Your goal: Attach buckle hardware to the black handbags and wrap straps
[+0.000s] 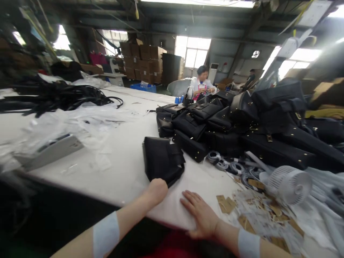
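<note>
A small black handbag [158, 157] lies on the white-covered table in front of me, its flap side toward the right. My left hand [158, 190] is closed at the bag's near edge, and its fingertips are hidden from view. To the right of it, my right hand [200, 213] rests on the table's near edge with fingers stretched out and nothing in them. A large heap of black bags [215, 114] with gold-coloured studs and buckles rises just beyond the handbag.
Coiled straps [228, 166], a white fan [290, 184] and brown tags [225, 204] lie at the right. On the left are black straps [61, 95], crumpled clear plastic [72, 125] and a grey box [53, 152]. A co-worker [201, 84] sits across the table.
</note>
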A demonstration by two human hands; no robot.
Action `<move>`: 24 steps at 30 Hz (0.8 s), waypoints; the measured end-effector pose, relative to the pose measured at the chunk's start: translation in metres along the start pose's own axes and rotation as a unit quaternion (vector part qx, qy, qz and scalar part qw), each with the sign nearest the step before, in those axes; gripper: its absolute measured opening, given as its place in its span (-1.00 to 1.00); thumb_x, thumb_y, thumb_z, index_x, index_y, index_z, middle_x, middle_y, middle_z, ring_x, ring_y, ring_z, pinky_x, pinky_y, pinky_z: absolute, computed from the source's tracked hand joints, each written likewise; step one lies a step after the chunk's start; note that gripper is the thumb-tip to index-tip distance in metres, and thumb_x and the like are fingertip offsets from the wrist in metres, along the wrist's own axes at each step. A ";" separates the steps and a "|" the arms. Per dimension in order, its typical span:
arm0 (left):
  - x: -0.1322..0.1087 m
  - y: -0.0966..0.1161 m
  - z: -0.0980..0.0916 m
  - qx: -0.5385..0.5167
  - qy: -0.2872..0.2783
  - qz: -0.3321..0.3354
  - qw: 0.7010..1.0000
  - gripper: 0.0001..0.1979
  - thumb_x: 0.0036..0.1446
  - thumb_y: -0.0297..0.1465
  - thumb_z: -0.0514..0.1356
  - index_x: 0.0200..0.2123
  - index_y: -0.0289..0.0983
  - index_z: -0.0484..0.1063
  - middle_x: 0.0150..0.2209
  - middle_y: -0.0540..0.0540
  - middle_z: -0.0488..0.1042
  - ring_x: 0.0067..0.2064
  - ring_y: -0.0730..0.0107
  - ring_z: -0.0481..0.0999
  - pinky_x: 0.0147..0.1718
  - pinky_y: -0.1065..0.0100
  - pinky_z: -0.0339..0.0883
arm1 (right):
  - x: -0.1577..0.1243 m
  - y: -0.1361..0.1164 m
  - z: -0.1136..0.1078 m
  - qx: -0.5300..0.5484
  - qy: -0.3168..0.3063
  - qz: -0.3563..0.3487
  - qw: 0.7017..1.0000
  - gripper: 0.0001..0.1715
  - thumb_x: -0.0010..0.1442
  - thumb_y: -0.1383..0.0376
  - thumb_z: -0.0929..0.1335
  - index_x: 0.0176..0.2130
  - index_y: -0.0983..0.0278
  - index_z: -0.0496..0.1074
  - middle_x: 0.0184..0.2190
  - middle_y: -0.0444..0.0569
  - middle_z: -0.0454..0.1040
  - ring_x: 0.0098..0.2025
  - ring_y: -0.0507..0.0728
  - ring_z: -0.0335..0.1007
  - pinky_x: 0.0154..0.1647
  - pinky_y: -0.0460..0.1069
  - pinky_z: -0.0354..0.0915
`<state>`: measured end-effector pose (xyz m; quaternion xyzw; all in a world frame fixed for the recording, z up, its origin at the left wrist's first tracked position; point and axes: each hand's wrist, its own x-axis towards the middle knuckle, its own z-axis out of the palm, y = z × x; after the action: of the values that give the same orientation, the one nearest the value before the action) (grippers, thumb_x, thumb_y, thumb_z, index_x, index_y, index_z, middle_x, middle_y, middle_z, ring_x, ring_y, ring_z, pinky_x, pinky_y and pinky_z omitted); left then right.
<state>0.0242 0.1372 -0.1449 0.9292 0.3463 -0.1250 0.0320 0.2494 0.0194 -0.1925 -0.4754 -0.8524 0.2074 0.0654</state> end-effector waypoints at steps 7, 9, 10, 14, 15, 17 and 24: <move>-0.035 0.097 -0.002 -0.043 0.013 0.032 0.998 -0.87 0.07 -0.57 0.23 -0.39 -0.40 0.61 -0.45 -0.30 0.58 -0.36 0.01 0.60 -0.36 0.19 0.46 | -0.010 -0.031 0.008 -0.048 0.053 0.058 0.996 -0.30 0.04 0.08 0.41 0.10 0.34 0.35 0.14 0.23 0.35 0.20 0.41 0.20 0.26 0.29 0.04; -0.043 0.106 -0.004 -0.056 0.028 0.043 0.997 -0.85 0.07 -0.59 0.21 -0.43 -0.39 0.60 -0.48 -0.26 0.57 -0.40 0.03 0.59 -0.41 0.19 0.45 | -0.023 -0.049 0.011 -0.067 0.076 0.098 0.990 -0.40 0.08 0.20 0.39 0.09 0.37 0.36 0.11 0.25 0.38 0.19 0.40 0.23 0.24 0.27 0.10; -0.048 0.111 -0.004 -0.061 0.034 0.049 0.996 -0.85 0.06 -0.59 0.22 -0.46 -0.38 0.59 -0.51 -0.24 0.56 -0.43 0.05 0.58 -0.44 0.20 0.45 | -0.031 -0.059 0.011 -0.066 0.081 0.114 0.988 -0.41 0.07 0.25 0.39 0.09 0.37 0.36 0.10 0.26 0.39 0.18 0.40 0.26 0.21 0.25 0.14; -0.067 0.143 -0.001 -0.066 0.039 0.084 0.994 -0.83 -0.05 -0.64 0.29 -0.61 -0.34 0.53 -0.66 -0.15 0.47 -0.57 0.14 0.52 -0.57 0.26 0.39 | -0.067 -0.089 -0.012 0.028 0.006 0.147 0.989 -0.69 0.08 0.32 0.35 -0.13 0.24 0.52 -0.15 0.09 0.58 -0.11 0.27 0.50 -0.12 0.08 0.36; -0.070 0.153 0.000 -0.068 0.038 0.095 0.992 -0.81 -0.09 -0.65 0.30 -0.64 -0.33 0.51 -0.68 -0.14 0.45 -0.59 0.15 0.50 -0.58 0.27 0.38 | -0.074 -0.092 -0.020 0.055 -0.012 0.162 0.985 -0.77 0.12 0.31 0.32 -0.24 0.21 0.55 -0.26 0.03 0.61 -0.21 0.23 0.53 -0.22 0.04 0.36; -0.076 0.172 0.004 -0.078 0.041 0.121 0.989 -0.80 -0.13 -0.67 0.31 -0.65 -0.32 0.50 -0.69 -0.14 0.44 -0.60 0.14 0.49 -0.60 0.27 0.36 | -0.084 -0.092 -0.036 0.090 0.011 0.203 0.975 -0.75 0.17 0.29 0.28 -0.37 0.20 0.55 -0.41 -0.03 0.61 -0.36 0.19 0.52 -0.34 0.02 0.33; -0.094 0.204 0.026 -0.191 0.076 0.206 0.957 -0.84 0.16 -0.50 0.20 -0.41 -0.30 0.58 -0.40 -0.20 0.61 -0.35 0.15 0.59 -0.47 0.30 0.38 | -0.077 -0.099 -0.046 0.103 0.256 0.202 0.940 -0.73 0.21 0.14 0.31 -0.26 0.25 0.51 -0.35 0.00 0.57 -0.32 0.16 0.48 -0.25 0.03 0.37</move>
<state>0.0833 -0.0809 -0.1513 0.9636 0.1664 0.0238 0.2081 0.2275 -0.0774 -0.1035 -0.6653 -0.6667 0.1741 0.2872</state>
